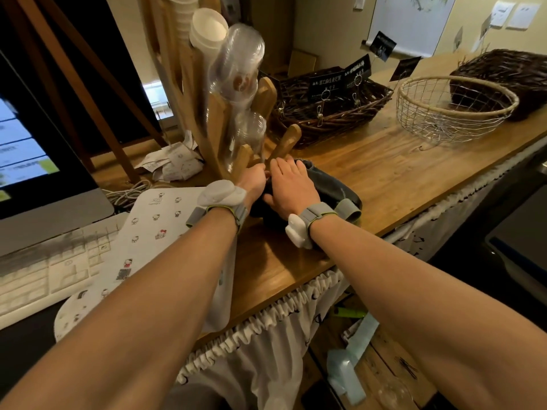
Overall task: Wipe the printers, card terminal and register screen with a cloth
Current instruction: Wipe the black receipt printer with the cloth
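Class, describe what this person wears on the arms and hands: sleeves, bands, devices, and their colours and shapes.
No sleeves or gloves: both forearms are bare. Behind the left hand and the right hand, each wrist carries a grey fabric strap edged in yellow-green, holding a rounded white plastic device. No cables or rings show.

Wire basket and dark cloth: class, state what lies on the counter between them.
Nothing: bare wooden counter separates the dark cloth from the wire basket, shown in head view.
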The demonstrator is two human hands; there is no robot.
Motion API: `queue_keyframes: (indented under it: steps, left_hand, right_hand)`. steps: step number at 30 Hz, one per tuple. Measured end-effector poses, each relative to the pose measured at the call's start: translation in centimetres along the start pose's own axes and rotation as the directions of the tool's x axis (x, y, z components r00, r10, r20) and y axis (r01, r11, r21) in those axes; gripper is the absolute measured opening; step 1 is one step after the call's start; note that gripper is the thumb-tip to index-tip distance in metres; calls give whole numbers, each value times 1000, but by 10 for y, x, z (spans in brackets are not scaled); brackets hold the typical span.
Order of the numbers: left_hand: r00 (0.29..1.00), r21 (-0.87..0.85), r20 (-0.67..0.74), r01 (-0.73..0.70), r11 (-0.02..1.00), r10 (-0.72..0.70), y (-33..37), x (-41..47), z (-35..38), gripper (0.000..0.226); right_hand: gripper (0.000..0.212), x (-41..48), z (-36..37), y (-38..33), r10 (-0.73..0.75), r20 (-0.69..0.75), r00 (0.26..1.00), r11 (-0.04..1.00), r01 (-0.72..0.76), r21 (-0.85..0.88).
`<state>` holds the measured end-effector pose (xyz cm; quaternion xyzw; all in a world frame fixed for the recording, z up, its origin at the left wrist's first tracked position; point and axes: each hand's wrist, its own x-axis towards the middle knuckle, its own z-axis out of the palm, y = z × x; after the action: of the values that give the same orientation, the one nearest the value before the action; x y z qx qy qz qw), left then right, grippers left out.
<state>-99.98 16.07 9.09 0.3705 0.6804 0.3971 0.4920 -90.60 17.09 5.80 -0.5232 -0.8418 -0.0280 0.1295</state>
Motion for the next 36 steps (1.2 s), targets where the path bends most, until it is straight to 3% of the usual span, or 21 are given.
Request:
queue_keyframes:
  steps: [5,8,12,15,19,22,25,29,32,33,36]
  left_hand:
    - [989,103,-146,4,995,11,-2,4,2,42]
    - [989,117,-151,32,993,-14,-2,7,4,43]
    - [985,154,-172,53,987,-26,1,10,3,36]
    - [987,172,-162,37,984,-8,3,13,1,31]
    - [984,184,-175,40,982,-7,3,10,0,37]
    - [987,165,-161,48,985,-21,4,9,0,44]
    - [990,155,-139,53,987,-32,5,10,-2,44]
    - [989,145,-145,51,988,-30,2,13,0,42]
    - [989,171,-147,58,984,-33,2,15,-2,40]
    - [989,177,-145,62,982,-36,1,16,-3,40]
    - [991,190,-129,48,981,-24,1,16,-2,44]
  right_hand:
    - [66,-10,1,11,-145,19,989,989,145,-1]
    - [68,-10,-3,19,-246,58,968,969,248,-22]
    - [62,-9,4,12,-240,20,971,969,241,-61]
    - [57,-5,-2,24,-356,50,933,928,360,-101]
    - [50,-2,-4,23,-224,11,975,972,224,-65]
    - [47,-2,1,17,-351,39,936,931,353,-88]
    - [48,-1,-5,31,-193,-8,981,981,193,-7]
    - [51,-4,2,28,-318,31,947,948,319,-18]
    - [42,5,-7,44,1,-16,1000,996,0,91]
    - [43,5,-4,45,35,-2,999,996,-35,86]
    - [50,-1,0,40,-182,115,977,983,179,37]
